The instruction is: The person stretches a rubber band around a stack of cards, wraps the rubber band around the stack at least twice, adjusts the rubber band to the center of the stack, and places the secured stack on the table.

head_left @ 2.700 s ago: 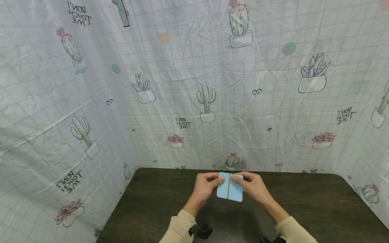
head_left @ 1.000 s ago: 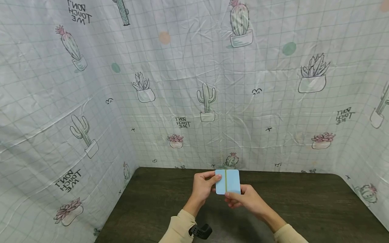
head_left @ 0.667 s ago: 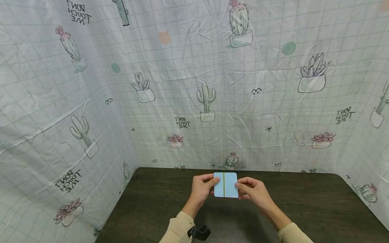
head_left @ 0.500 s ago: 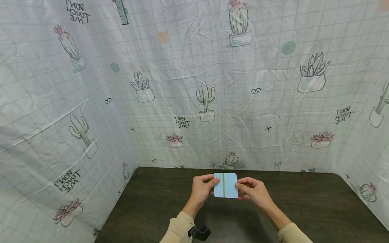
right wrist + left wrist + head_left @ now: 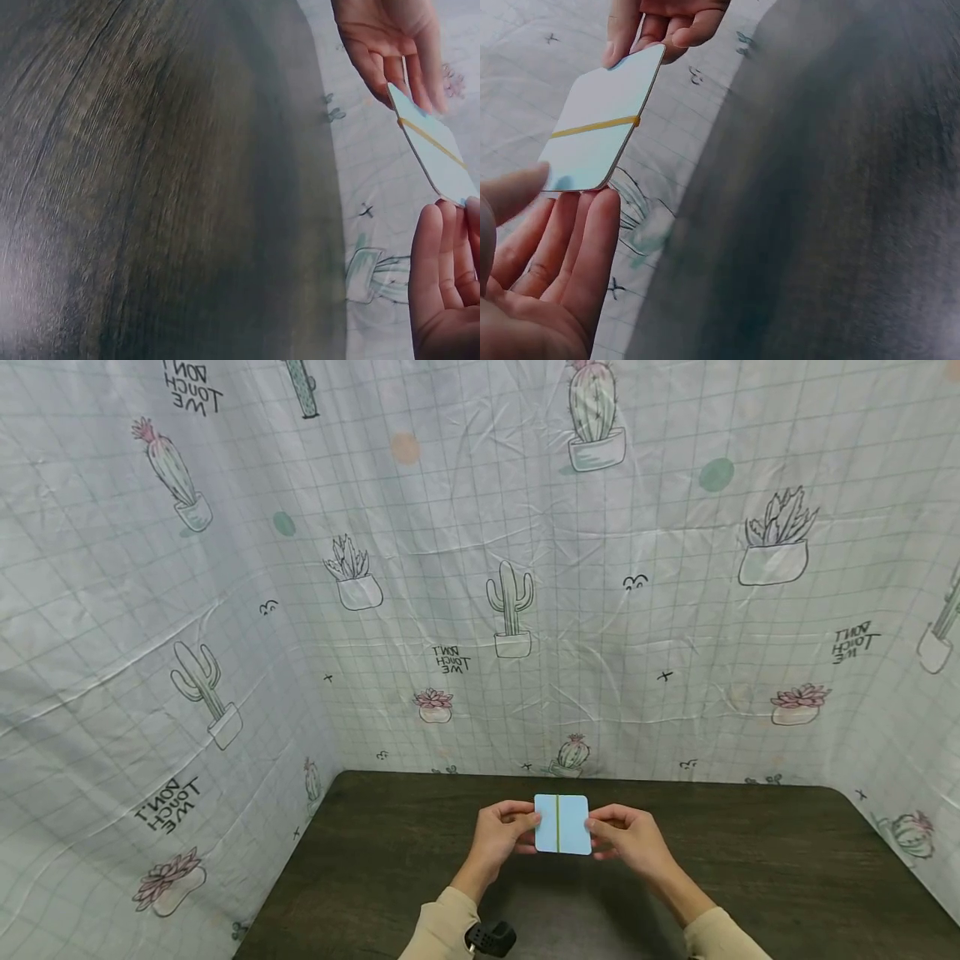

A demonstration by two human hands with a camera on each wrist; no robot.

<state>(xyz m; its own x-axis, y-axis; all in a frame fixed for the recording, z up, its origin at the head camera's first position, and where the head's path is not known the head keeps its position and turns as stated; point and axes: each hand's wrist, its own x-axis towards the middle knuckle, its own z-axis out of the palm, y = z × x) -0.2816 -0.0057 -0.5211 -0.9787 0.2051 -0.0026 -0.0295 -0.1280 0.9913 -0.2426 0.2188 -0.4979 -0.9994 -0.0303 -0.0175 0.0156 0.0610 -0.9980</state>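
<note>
A thin, light-blue square card (image 5: pixel 575 828) with rounded corners is held up above the dark table. A yellow elastic band (image 5: pixel 558 837) runs around it, a little left of its middle. My left hand (image 5: pixel 498 837) pinches the left edge, thumb on the near face and fingers behind. On the opposite edge my right hand (image 5: pixel 633 842) pinches in the same way. From the left wrist, the card (image 5: pixel 604 97) shows edge and face, with the band (image 5: pixel 592 127) wrapping over its side. The right wrist view shows the card (image 5: pixel 442 161) spanning between both hands.
The dark wood-grain table (image 5: pixel 390 860) lies under the hands. A white curtain (image 5: pixel 450 527) printed with cacti and a grid hangs behind the table and along its sides. A black strap (image 5: pixel 491 937) is on the left wrist.
Both thumbs were near the band earlier; they now sit at the side edges. My right hand moved from the lower edge to the right edge. The card has come slightly lower and levelled.
</note>
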